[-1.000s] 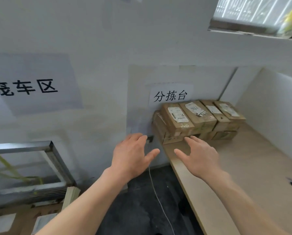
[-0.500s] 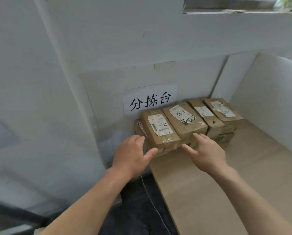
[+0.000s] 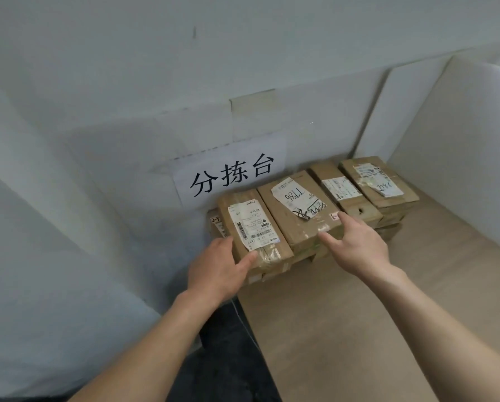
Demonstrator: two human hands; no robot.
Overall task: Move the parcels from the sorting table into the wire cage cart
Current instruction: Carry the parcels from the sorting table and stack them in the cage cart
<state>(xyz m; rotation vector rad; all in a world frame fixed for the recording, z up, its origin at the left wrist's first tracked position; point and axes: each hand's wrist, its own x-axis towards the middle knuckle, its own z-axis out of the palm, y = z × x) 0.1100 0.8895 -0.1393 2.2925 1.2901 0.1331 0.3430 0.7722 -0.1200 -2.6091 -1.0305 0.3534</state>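
Reaching: left hand [image 3: 217,268] and right hand [image 3: 356,248], both bare, are out at the near-left end of the parcel stack [image 3: 359,210], centre frame.
Left hand: against the barcode-label parcel [image 3: 251,227]. The thumb is spread wide on its front corner and the fingers lie straight along its left side, not wrapped round it.
Right hand: on the 7786 parcel [image 3: 298,210]. The index finger lies straight on top near the right edge and the thumb sits apart on the front edge. Can't tell how the other fingers lie.
Parcels: brown cardboard, taped, four across the top with more underneath. They sit on the sorting table [image 3: 359,329], pushed up to the wall.
Sorting table: tan top, lower right of frame.
Sign [image 3: 234,175]: white paper reading 分拣台, on the wall just above the stack's left end.
Partition boards [image 3: 460,134]: white, upright, upper right.
Cable [image 3: 244,324]: thin and pale, beside the table's left edge over the dark floor [image 3: 228,361].
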